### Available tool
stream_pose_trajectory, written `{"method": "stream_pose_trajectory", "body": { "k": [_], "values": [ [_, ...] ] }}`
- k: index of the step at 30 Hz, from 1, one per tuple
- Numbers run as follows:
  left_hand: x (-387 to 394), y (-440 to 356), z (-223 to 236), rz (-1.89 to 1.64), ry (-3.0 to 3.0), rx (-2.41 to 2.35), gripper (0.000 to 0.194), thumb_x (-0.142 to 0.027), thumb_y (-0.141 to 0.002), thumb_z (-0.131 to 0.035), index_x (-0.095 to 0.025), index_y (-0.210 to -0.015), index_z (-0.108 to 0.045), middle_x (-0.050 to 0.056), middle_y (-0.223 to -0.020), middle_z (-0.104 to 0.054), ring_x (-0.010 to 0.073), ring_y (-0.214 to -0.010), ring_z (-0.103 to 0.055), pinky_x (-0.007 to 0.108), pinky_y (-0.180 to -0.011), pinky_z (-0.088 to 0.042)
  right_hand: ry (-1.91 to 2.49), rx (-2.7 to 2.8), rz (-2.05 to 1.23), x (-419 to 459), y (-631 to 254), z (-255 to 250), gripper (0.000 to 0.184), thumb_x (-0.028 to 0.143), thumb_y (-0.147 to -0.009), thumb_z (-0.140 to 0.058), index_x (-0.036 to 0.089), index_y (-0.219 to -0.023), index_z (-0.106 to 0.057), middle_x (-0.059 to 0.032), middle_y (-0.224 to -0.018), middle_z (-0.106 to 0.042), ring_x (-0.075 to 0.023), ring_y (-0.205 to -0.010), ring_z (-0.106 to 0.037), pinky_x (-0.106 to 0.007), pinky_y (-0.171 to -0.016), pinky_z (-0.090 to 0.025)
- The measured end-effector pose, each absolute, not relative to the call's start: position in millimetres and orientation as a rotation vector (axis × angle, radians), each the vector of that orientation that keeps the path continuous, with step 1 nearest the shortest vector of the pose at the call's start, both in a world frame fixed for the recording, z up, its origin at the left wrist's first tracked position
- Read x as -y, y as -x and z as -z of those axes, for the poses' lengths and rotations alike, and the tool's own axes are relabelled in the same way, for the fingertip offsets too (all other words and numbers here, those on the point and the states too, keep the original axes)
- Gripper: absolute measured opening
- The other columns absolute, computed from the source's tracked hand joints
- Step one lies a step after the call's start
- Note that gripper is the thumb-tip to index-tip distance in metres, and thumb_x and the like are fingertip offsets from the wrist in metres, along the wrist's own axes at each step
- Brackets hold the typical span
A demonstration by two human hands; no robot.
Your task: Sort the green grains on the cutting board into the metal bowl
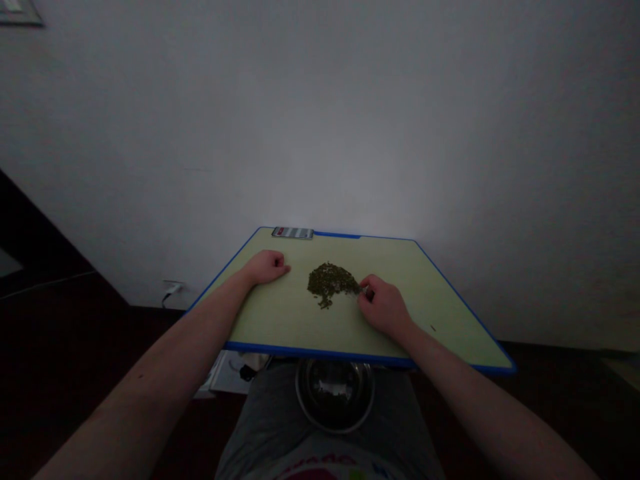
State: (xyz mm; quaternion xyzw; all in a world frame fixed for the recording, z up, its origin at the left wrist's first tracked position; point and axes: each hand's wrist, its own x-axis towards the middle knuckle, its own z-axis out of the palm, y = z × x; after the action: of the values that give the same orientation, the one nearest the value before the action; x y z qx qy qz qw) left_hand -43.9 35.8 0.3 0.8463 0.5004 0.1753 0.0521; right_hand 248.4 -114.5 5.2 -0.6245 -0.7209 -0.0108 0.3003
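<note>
A spread of small dark green-brown dried bits (331, 280) lies on the pale yellow tabletop (295, 327), with a curved bare notch along its lower right side. At the right end of this spread, my right hand (384, 305) has its thumb and fingers pinched together. A small pale, shiny thing shows at those fingertips, too small and dim to name. To the left of the bits, my left hand (267, 267) rests on the table in a loose fist, apart from them, with nothing visible in it.
A phone (293, 233) lies at the table's far left edge, by the wall. Below the near blue edge, a metal bowl (335, 427) with some dark bits sits on my lap. One dark sliver (433, 328) lies near my right forearm. A plug (173, 289) is in the wall at left.
</note>
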Motion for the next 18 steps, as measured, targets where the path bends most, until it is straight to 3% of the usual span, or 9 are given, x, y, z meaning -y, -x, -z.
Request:
{"method": "stream_pose_trajectory", "body": {
  "k": [18],
  "values": [
    [-34.2,42.2,-1.8,-0.533,-2.585,-1.522,0.031,-0.045,-0.069,-0.049,-0.016,-0.057,-0.053,-0.001,-0.05,-0.046,0.0099,-0.049,-0.038,0.025,-0.049,-0.025,1.563,1.999,-0.154,103.0,-252.6,-4.8,0.025,0.026,-0.077,-0.051,0.022,-0.099,-0.062,-0.0008,-0.07,-0.064,-0.0125,-0.058,-0.053,-0.023,-0.059,-0.038]
  ]
}}
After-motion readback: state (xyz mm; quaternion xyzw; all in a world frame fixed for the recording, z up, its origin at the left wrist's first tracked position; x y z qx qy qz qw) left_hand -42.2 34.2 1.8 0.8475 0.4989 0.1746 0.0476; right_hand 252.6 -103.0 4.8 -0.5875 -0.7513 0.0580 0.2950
